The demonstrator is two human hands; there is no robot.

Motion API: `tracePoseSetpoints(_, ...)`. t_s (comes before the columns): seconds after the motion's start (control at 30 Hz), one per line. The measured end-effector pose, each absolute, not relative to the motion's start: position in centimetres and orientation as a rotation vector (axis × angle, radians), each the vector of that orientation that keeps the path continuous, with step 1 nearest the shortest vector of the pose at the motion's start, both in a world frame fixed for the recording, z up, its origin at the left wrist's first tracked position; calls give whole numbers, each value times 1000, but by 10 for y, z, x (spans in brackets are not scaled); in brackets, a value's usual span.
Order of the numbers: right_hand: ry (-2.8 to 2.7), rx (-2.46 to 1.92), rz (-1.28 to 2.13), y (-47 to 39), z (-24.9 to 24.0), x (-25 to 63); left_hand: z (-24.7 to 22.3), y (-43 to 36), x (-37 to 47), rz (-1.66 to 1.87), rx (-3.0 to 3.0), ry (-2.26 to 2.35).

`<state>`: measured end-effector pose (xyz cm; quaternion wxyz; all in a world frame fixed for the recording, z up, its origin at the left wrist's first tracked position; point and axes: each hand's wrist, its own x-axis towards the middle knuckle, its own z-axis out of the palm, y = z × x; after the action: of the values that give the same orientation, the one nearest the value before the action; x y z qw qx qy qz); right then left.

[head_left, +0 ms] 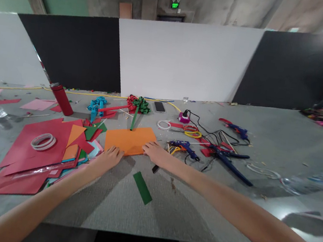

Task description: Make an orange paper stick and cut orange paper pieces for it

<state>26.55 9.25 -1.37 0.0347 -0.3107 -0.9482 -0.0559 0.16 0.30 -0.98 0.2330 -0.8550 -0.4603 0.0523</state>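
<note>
Two hands (114,154) (151,151) touch orange paper (130,138), grip unclear, with red sheets (23,149) left, glue gun (184,144) right and green strip (142,187) nearer.

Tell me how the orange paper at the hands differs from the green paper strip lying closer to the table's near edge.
The orange paper is broad; the green paper strip is much smaller and narrow.
The orange paper's long side runs roughly left to right, while the green paper strip slants.
The left hand and right hand touch the orange paper; neither touches the green paper strip.
Both are plain-coloured, four-sided pieces on the gray table.
</note>
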Motion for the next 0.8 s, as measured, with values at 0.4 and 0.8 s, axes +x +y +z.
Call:
tracePoseSetpoints(0.4,-2909,-928,-204,98,-21,265,-14,8,-3,95,-2302,-1065)
tracePoseSetpoints(0.8,-2935,-928,-321,94,-20,265,-7,14,-4,200,-2481,-1161)
